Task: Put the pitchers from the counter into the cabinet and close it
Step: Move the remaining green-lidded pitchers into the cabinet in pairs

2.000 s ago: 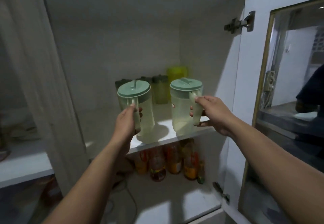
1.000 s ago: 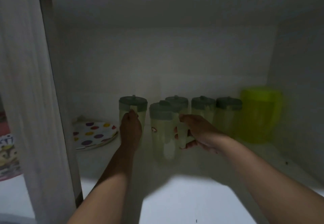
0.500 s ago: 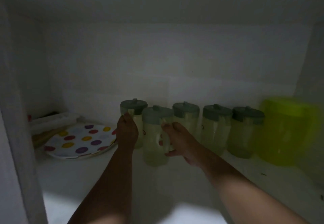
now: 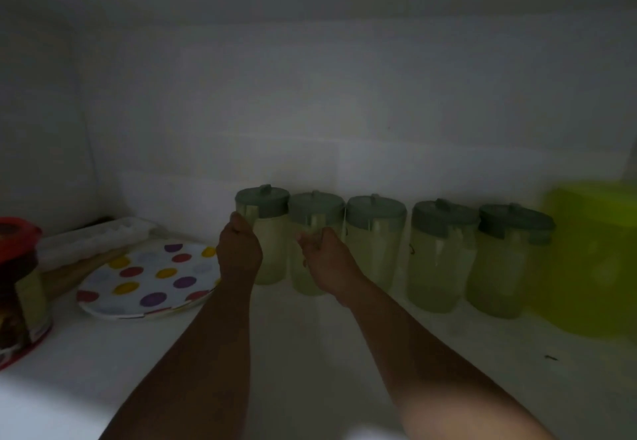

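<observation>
Inside the dim cabinet, several pale pitchers with grey-green lids stand in a row along the back wall of the white shelf (image 4: 310, 353). My left hand (image 4: 238, 253) grips the handle of the leftmost pitcher (image 4: 267, 232). My right hand (image 4: 327, 263) holds the handle of the second pitcher (image 4: 312, 222), which stands right beside the first. Three more pitchers (image 4: 374, 236) (image 4: 437, 257) (image 4: 503, 260) stand to the right, untouched. Both held pitchers appear to rest on the shelf.
A bright green container (image 4: 596, 260) stands at the far right. A polka-dot plate (image 4: 148, 277) lies left of my left hand, with a white tray (image 4: 93, 239) behind it. A red-lidded jar (image 4: 17, 284) stands at the left edge.
Both hands have pushed the two pitchers deeper, so they now line up with the row at the back wall. The view has moved further into the cabinet.
</observation>
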